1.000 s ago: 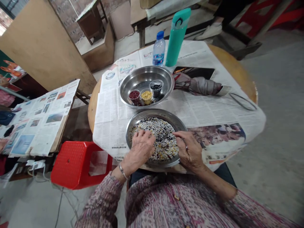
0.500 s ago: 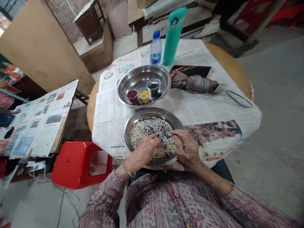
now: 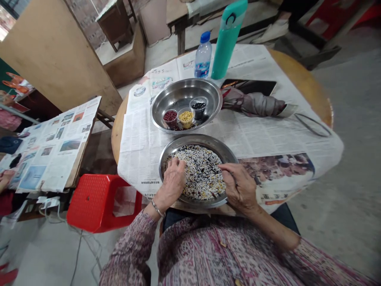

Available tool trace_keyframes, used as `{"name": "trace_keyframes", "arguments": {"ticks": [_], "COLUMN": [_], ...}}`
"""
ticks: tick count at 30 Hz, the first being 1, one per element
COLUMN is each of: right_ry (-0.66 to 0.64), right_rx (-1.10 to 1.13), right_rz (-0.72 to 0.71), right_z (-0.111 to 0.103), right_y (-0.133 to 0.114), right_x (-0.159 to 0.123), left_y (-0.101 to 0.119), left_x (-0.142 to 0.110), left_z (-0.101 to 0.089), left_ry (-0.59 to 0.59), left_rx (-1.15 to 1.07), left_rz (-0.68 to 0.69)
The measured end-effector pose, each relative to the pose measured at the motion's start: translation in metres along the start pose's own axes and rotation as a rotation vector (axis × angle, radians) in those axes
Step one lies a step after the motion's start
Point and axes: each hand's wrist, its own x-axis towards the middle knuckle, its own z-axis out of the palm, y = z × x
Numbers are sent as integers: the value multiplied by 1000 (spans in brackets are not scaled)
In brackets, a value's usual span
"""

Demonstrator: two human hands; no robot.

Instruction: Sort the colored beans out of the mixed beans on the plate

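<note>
A steel basin point(image 3: 230, 154) close to my body holds a loose layer of mixed white, black, yellow and dark red grains and beans point(image 3: 202, 169). Over its left side is my left hand point(image 3: 173, 179), fingers bent down and drawn together at the grains. My right hand point(image 3: 241, 188) lies across the right rim, thumb and forefinger pinched above the mix. Whatever either hand holds is too small or hidden to make out. Behind, a second steel basin point(image 3: 169, 93) contains clear cups of red beans point(image 3: 170, 116), yellow beans point(image 3: 186, 116) and black beans point(image 3: 198, 106).
Newspaper point(image 3: 135, 147) covers the round table point(image 3: 315, 91). Beyond the basins stand a water bottle point(image 3: 203, 55) and a teal bottle point(image 3: 228, 43). A folded grey umbrella point(image 3: 256, 104) and a dark phone point(image 3: 264, 85) lie to the right. A red stool point(image 3: 89, 202) is at the left.
My left hand has moved from the middle of the near basin to its left side, uncovering grains there. My right hand stays at the right rim. The view has shifted slightly.
</note>
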Motion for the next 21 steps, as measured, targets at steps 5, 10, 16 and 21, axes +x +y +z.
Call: {"name": "trace_keyframes", "arguments": {"ticks": [5, 10, 16, 21], "right_ry": [4, 3, -15, 9], "right_rx": [-2, 5, 7, 7], "right_rz": [16, 19, 30, 46], "right_z": [0, 0, -2, 0], "right_y": [-1, -1, 0, 2], "right_x": [0, 0, -1, -2], "left_y": [10, 27, 44, 53], "left_x": [34, 32, 20, 30], "left_z": [9, 3, 9, 14], "left_ry": [44, 92, -110, -181], "left_rx": [-95, -98, 8, 9], "left_rz": [274, 382, 540, 445]}}
